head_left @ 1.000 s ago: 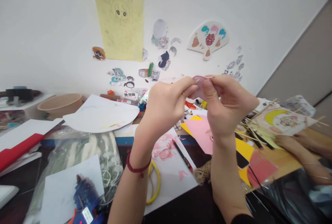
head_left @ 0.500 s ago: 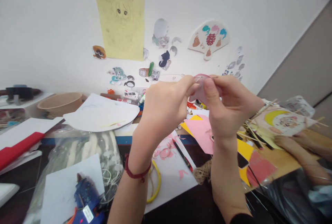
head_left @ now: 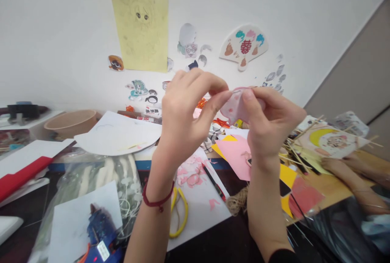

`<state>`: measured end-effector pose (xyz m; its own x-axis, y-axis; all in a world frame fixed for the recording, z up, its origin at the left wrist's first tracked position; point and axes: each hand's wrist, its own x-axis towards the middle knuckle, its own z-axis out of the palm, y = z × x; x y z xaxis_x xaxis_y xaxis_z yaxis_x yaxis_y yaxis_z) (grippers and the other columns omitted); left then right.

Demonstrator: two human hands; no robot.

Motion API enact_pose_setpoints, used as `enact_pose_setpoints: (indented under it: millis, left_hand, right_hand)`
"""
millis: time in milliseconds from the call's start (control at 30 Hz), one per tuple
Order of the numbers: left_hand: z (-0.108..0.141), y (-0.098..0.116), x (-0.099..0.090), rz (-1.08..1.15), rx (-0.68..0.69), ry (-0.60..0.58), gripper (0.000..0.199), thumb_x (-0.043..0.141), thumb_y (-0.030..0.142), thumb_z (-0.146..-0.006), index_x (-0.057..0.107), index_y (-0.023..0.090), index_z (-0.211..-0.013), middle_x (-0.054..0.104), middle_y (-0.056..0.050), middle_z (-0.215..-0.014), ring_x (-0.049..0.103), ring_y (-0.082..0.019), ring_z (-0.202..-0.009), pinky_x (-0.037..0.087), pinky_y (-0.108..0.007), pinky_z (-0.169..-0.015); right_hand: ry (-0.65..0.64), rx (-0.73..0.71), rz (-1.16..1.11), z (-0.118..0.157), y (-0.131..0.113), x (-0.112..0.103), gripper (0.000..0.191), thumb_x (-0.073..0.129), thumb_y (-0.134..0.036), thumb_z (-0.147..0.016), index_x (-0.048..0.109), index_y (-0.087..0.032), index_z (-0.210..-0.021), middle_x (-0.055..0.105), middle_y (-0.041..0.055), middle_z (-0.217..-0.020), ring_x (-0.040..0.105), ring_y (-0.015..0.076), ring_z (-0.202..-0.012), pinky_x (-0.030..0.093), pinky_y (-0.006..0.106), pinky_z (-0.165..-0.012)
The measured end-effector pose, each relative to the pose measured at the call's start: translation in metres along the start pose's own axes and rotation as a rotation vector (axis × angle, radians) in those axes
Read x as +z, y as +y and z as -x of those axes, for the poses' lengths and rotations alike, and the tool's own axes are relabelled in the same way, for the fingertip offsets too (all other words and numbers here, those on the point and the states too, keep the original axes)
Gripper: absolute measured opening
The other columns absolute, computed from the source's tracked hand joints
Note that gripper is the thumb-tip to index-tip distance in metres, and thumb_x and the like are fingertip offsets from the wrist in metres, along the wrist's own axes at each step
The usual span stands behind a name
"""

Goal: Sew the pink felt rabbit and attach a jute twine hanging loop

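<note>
My right hand (head_left: 271,113) pinches a small piece of pale pink cloth (head_left: 233,108) with darker pink spots, thumb in front and fingers behind. Along its top edge shows a thin, shiny sliver that looks like a needle (head_left: 236,91). My left hand (head_left: 189,113) comes in from the left, thumb and index fingertips closed together at that sliver's left end, its other fingers curled above. Both hands are raised above the desk. The cloth's right part is hidden behind my right thumb.
Below lie white paper with pink scraps (head_left: 195,173), a pencil (head_left: 213,182), yellow-handled scissors (head_left: 183,218) and a twine ball (head_left: 238,201). A blue glue gun (head_left: 102,230) is at lower left, pink paper (head_left: 234,153) at right. Another person's arms (head_left: 350,177) rest far right.
My left hand has turned and shifted slightly left, its fingers opening out above the pinch. More of the spotted cloth shows. My right hand stays nearly in place, still holding it.
</note>
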<state>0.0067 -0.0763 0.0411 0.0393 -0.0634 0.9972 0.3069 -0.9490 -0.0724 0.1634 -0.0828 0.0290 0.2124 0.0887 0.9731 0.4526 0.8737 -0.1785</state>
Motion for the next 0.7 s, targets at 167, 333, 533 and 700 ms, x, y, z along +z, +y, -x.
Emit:
enact_pose_setpoints:
  millis: [167, 333, 533, 700]
  left_hand:
    - [0.005, -0.006, 0.0, 0.182, -0.218, -0.125, 0.019, 0.057, 0.037, -0.101, 0.063, 0.022, -0.092, 0.071, -0.005, -0.096, 0.066, -0.018, -0.093, 0.053, -0.035, -0.081]
    - [0.009, -0.007, 0.005, 0.27, -0.332, -0.069, 0.019, 0.056, 0.037, -0.102, 0.06, 0.022, -0.092, 0.069, 0.0, -0.083, 0.065, -0.011, -0.067, 0.051, -0.024, -0.059]
    - [0.008, -0.005, 0.009, 0.054, -0.144, 0.094, 0.017, 0.062, 0.032, -0.099, 0.059, 0.022, -0.086, 0.055, 0.007, -0.057, 0.047, -0.007, -0.045, 0.033, -0.026, -0.044]
    - [0.009, 0.006, 0.022, 0.006, -0.137, 0.223, 0.02, 0.063, 0.032, -0.099, 0.059, 0.022, -0.082, 0.054, 0.006, -0.059, 0.042, -0.006, -0.045, 0.03, -0.027, -0.043]
  right_hand:
    - [-0.036, -0.015, -0.057, 0.001, -0.007, 0.0, 0.008, 0.07, -0.024, -0.09, 0.076, -0.026, -0.085, 0.072, -0.001, -0.078, 0.067, 0.0164, -0.072, 0.053, 0.034, -0.068]
    - [-0.024, 0.032, -0.05, 0.001, -0.009, 0.0, 0.007, 0.071, -0.027, -0.09, 0.075, -0.025, -0.084, 0.071, -0.002, -0.076, 0.065, 0.0142, -0.07, 0.052, 0.032, -0.067]
    - [-0.061, 0.073, -0.046, 0.001, -0.005, 0.001, 0.005, 0.072, -0.021, -0.088, 0.076, -0.022, -0.084, 0.074, -0.0019, -0.077, 0.066, 0.0125, -0.069, 0.051, 0.03, -0.064]
    - [-0.07, 0.086, -0.033, 0.004, -0.004, 0.004, 0.006, 0.071, -0.019, -0.088, 0.077, -0.021, -0.088, 0.075, -0.0013, -0.079, 0.066, 0.0131, -0.07, 0.051, 0.031, -0.064]
